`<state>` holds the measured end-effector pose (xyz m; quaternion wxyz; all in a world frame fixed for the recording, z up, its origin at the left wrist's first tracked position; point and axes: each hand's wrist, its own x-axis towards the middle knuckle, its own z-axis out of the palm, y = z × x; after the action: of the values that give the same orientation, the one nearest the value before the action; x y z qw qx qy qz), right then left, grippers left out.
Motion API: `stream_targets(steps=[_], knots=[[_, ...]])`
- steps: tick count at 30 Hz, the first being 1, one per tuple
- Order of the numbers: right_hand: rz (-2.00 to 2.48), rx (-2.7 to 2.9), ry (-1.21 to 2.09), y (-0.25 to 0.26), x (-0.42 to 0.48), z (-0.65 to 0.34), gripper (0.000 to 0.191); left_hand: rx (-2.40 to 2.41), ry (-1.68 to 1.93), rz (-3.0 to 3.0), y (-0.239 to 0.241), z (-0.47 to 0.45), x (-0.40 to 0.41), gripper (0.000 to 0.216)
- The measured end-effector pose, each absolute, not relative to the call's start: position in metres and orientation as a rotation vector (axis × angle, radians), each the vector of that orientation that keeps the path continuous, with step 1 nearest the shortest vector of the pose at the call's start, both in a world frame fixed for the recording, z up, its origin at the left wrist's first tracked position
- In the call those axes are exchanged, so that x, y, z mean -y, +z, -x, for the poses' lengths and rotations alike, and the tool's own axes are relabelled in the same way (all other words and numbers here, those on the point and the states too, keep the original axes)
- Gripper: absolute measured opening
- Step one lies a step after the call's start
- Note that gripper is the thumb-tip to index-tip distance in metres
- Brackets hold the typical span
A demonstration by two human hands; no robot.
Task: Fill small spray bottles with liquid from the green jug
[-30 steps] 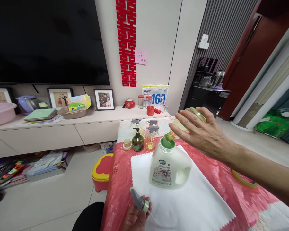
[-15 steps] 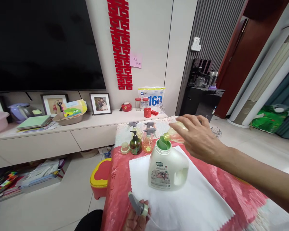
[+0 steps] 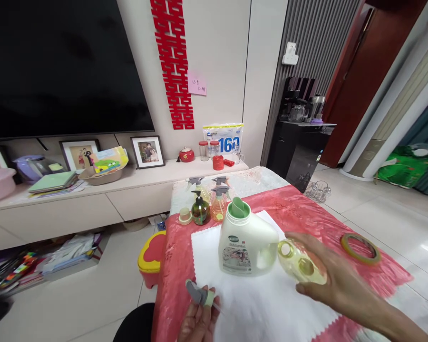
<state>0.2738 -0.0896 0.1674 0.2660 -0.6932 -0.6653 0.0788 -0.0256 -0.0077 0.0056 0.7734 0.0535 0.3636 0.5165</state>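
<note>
Left hand [image 3: 199,316] holding spray head [image 3: 199,294], right hand [image 3: 328,275] gripping yellowish bottle [image 3: 299,261], white jug [image 3: 242,242] between

The big creamy-white plastic jug [image 3: 248,235] has a green plastic spout [image 3: 238,207]. The see-through plastic bottle [image 3: 296,267] is pale yellow. The bent plastic spray head [image 3: 200,295] is grey and pale green. The flat cloth [image 3: 267,306] is plain white, the shiny cloth [image 3: 288,206] red (like the flower shape [image 3: 156,249] on the yellow-topped stool [image 3: 144,262]).

On the red-covered table [image 3: 288,204] rest a white cloth [image 3: 257,304], a pump bottle [image 3: 200,212], spray bottles [image 3: 218,208] and a tape roll [image 3: 355,256].
</note>
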Motion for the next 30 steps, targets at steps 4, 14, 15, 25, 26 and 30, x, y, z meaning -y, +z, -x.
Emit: stream_targets(steps=[4, 14, 15, 25, 26, 30], knots=[[1.865, 2.029, -0.071, 0.132, 0.107, -0.265, 0.076, -0.896, 1.133, -0.058, 0.052, 0.027, 0.011, 0.032], [1.924, 2.205, -0.18, 0.105, 0.111, -0.225, 0.072, -0.797, 1.237, -0.127, 0.089, 0.036, 0.011, 0.025], [1.913, 2.209, -0.175, 0.105, 0.111, -0.222, 0.072, -0.778, 1.24, -0.139, 0.088, 0.037, 0.011, 0.025], [1.835, 2.223, -0.078, 0.101, 0.111, -0.204, 0.074, -0.716, 1.329, -0.264, 0.09, 0.038, 0.012, 0.044], [1.833, 2.219, -0.074, 0.1, 0.111, -0.204, 0.074, -0.719, 1.341, -0.284, 0.092, 0.038, 0.012, 0.047], [1.862, 2.19, -0.058, 0.098, 0.109, -0.203, 0.074, -0.728, 1.351, -0.344, 0.095, 0.042, 0.013, 0.052]])
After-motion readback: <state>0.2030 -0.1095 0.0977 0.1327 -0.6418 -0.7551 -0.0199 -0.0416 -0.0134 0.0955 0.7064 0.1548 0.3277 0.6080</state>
